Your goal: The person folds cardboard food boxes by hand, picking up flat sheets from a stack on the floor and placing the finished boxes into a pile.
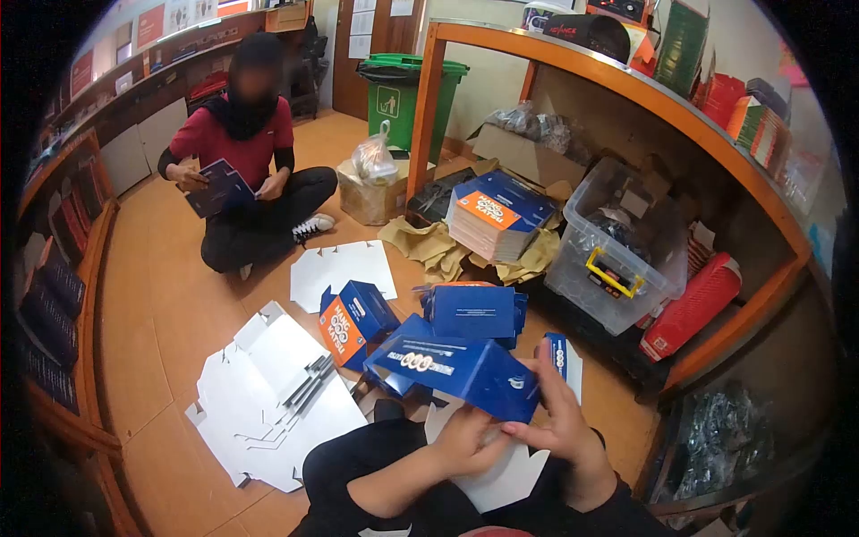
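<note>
A blue printed cardboard box (479, 376), partly folded with its panels bent at the creases, is held above my lap. My left hand (465, 443) grips its lower edge, the fingertips partly hidden behind the board. My right hand (565, 413) holds its right end, thumb low and fingers up along the side. Just beyond stand folded boxes: a blue-and-orange box (351, 324) and a blue box (474, 313). White flat cardboard blanks (259, 394) lie stacked and overlapping to the left. Another white sheet (501, 474) rests on my lap.
A co-worker (246, 134) sits on the floor, holding a dark blue cardboard piece (219, 190). Beneath the orange-framed shelf (626, 76) are a stack of printed blanks (497, 215) and a clear plastic bin (613, 242). A green trash bin (412, 98) stands behind.
</note>
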Available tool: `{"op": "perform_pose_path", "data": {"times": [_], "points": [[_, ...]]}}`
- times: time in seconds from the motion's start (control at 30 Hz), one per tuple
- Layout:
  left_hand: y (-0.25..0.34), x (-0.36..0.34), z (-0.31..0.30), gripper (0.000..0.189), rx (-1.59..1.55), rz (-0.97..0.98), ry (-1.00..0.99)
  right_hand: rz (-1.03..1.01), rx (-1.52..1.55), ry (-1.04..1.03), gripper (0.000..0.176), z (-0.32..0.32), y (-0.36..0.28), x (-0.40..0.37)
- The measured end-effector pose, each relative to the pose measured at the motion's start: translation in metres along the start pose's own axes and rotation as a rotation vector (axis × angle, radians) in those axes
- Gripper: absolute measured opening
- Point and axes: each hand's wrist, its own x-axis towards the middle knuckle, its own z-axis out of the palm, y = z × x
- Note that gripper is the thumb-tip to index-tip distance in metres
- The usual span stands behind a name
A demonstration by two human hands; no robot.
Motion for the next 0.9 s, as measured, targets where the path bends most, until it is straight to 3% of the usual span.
{"op": "perform_pose_path", "data": {"times": [0.03,0.13,0.2,0.23,0.27,0.37,0.4,0.5,0.53,0.57,0.73,0.83,0.9], "points": [[0.007,0.005,-0.006,0.047,-0.053,0.097,-0.050,-0.042,0.034,0.072,0.103,-0.001,0.002,-0.003],[0.020,0.017,-0.006,0.053,-0.906,-0.391,0.419,-0.219,0.017,0.276,0.107,-0.004,0.009,-0.013],[0.014,0.026,-0.036,0.056,-1.382,-0.208,0.515,-0.247,-0.114,0.214,0.094,-0.007,0.009,-0.020],[0.002,0.030,-0.051,0.052,-1.375,-0.266,0.589,-0.260,-0.178,0.181,0.088,-0.007,0.008,-0.024],[-0.024,0.024,-0.062,0.044,-1.476,-0.321,0.463,-0.279,-0.117,0.128,0.074,-0.004,0.011,-0.026],[-0.040,0.029,-0.067,0.037,-1.181,-0.440,0.633,-0.158,-0.036,-0.010,0.077,-0.001,0.016,-0.031],[-0.034,0.032,-0.066,0.041,-1.217,-0.369,0.571,-0.054,-0.052,0.021,0.072,-0.004,0.018,-0.039],[-0.029,0.023,-0.051,0.047,-0.746,-0.522,0.181,0.016,-0.175,0.241,0.056,-0.014,0.030,-0.038],[-0.014,0.026,-0.044,0.050,-0.896,-0.430,-0.039,0.013,-0.277,0.286,0.044,-0.016,0.024,-0.033],[-0.013,0.022,-0.038,0.043,-0.855,-0.441,-0.219,0.028,-0.310,0.257,0.041,-0.016,0.024,-0.031],[0.009,0.019,-0.017,0.032,-1.093,-0.473,-0.168,0.129,-0.402,0.135,0.036,-0.014,0.049,-0.044],[0.008,0.020,-0.026,0.028,-0.943,-0.441,-0.275,0.195,-0.350,0.082,0.030,-0.015,0.061,-0.043],[0.009,0.022,-0.021,0.026,-0.639,-0.292,-0.274,0.295,-0.314,0.004,0.024,-0.017,0.059,-0.042]]}}
